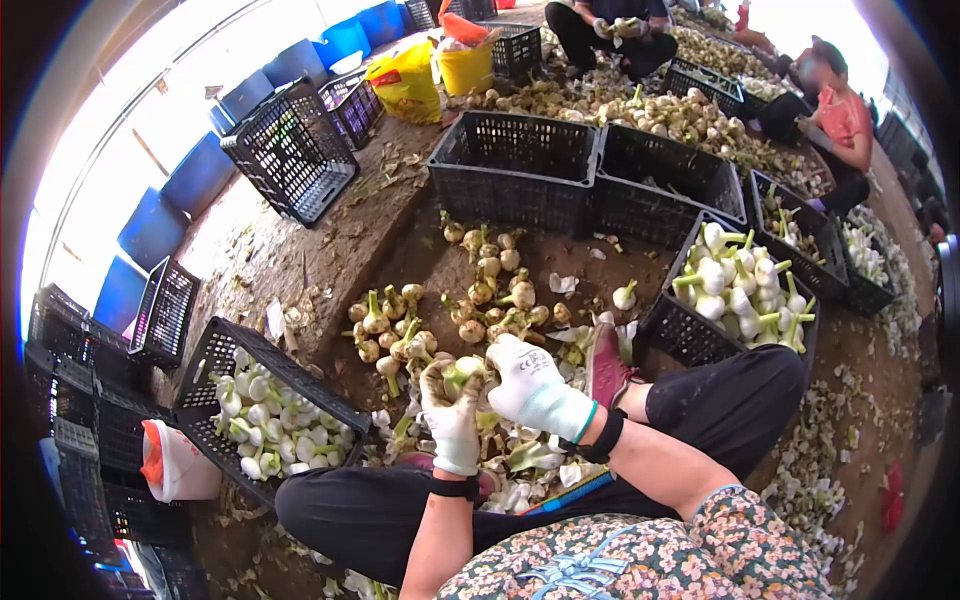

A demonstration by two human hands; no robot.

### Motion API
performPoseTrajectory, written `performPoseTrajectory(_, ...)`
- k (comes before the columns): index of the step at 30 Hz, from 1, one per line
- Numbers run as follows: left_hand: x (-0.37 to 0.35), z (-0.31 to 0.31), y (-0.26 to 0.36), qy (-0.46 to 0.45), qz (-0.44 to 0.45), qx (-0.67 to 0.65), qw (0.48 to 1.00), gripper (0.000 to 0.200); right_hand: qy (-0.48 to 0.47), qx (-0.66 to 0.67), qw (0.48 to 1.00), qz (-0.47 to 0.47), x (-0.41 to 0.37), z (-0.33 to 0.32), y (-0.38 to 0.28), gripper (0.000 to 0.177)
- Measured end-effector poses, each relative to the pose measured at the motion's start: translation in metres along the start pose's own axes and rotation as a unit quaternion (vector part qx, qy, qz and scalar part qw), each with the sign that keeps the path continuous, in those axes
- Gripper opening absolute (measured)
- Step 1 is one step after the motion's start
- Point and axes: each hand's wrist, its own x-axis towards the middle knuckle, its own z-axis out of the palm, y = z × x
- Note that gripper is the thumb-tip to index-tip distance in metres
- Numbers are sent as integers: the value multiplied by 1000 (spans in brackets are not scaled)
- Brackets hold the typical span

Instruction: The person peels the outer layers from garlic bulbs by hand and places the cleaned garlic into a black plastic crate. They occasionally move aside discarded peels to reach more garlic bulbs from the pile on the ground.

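Observation:
My left hand (450,425), in a soiled white glove, is closed around a garlic bulb (463,370) with a greenish-white top. Right beside the bulb, my gloved right hand (537,388) has its fingers curled; what they grip is hidden. Unpeeled garlic bulbs (483,290) with short stems lie on the ground just beyond both hands. Loose skins (520,465) are scattered below them, between my legs. To the left, a tilted black crate (265,365) holds peeled white bulbs (270,425). Another black crate (680,325) on the right is heaped with cleaned garlic (740,285).
Two black crates (515,180) stand side by side ahead. Beyond them spreads a large garlic pile (650,120), with a seated person (840,120) at right and another person's gloved hands (620,28) at the top. A white bucket (185,465) stands at left.

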Motion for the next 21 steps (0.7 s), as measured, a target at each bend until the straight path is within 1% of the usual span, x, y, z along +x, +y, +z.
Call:
performPoseTrajectory(1,1,-2,-3,6,-18,6,1000,41,-1,1,1000,0,0,1,2,31)
performPoseTrajectory(2,3,-3,-10,8,3,-7,1000,39,6,-3,1000,8,2,2,5,32)
performPoseTrajectory(3,3,-1,-3,8,4,-7,1000,39,13,-6,1000,15,5,2,8,32)
performPoseTrajectory(4,2,-1,4,-10,12,-14,1000,37,10,0,999,33,8,-1,11,33)
performPoseTrajectory(5,1,-2,10,-28,19,-20,999,36,30,-11,999,21,10,-1,16,33)
performPoseTrajectory(6,3,-7,11,-40,32,-21,998,33,22,-12,999,39,12,-3,23,33)
performPoseTrajectory(7,9,-20,0,-37,38,-15,998,32,14,-13,998,57,14,-5,29,32)
performPoseTrajectory(8,9,-22,5,-44,13,-82,996,33,40,-36,996,65,15,-1,43,30)
performPoseTrajectory(9,9,-23,14,-50,-13,-150,987,35,12,-46,994,102,16,-10,44,26)
performPoseTrajectory(10,11,-25,23,-76,-40,-188,978,39,-15,-82,988,127,14,-8,59,29)
performPoseTrajectory(11,12,-20,29,-65,-36,-245,967,40,-41,-118,980,152,11,-5,77,31)
performPoseTrajectory(12,13,-23,26,-51,-35,-264,963,40,-169,-135,964,155,7,-5,87,34)
performPoseTrajectory(13,16,-26,23,-37,-32,-282,958,41,-293,-151,931,155,5,-6,97,36)
performPoseTrajectory(14,16,-22,27,-37,-32,-282,958,41,-311,-168,927,122,-2,11,120,39)
performPoseTrajectory(15,15,-14,34,-52,-31,-259,964,42,-163,-52,978,119,-12,0,95,37)
performPoseTrajectory(17,11,-4,30,-67,-35,-237,969,42,-69,103,985,123,-5,-22,44,35)
performPoseTrajectory(19,11,1,18,-47,-4,-125,991,46,-14,165,983,80,0,-30,11,32)
performPoseTrajectory(20,13,1,10,-59,26,-62,996,47,-16,98,995,30,3,-31,5,29)
performPoseTrajectory(21,11,6,12,-58,25,-58,996,45,27,39,998,-42,4,-25,5,25)
